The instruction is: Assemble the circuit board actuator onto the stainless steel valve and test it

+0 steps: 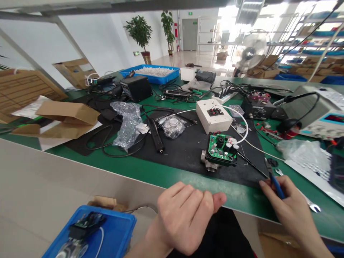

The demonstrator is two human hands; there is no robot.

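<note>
My left hand (188,215) is closed in a fist in front of the bench's front edge, and whether anything is inside it is hidden. At the right, my right hand (287,200) grips blue-handled pliers (276,184) whose jaws point away from me. A green circuit board (221,148) in a black housing sits on the black mat (185,157), with a metal fitting (210,165) below it. A white cable and a black cable leave the housing. Behind it is a white box (214,120) with small dark terminals on top.
A black tool (156,136), bubble wrap (126,123) and a bagged metal part (173,126) lie left of the board. Wrenches (313,206) are beside my right hand. An instrument (319,113) stands at right. A blue bin (113,229) is below the bench at left.
</note>
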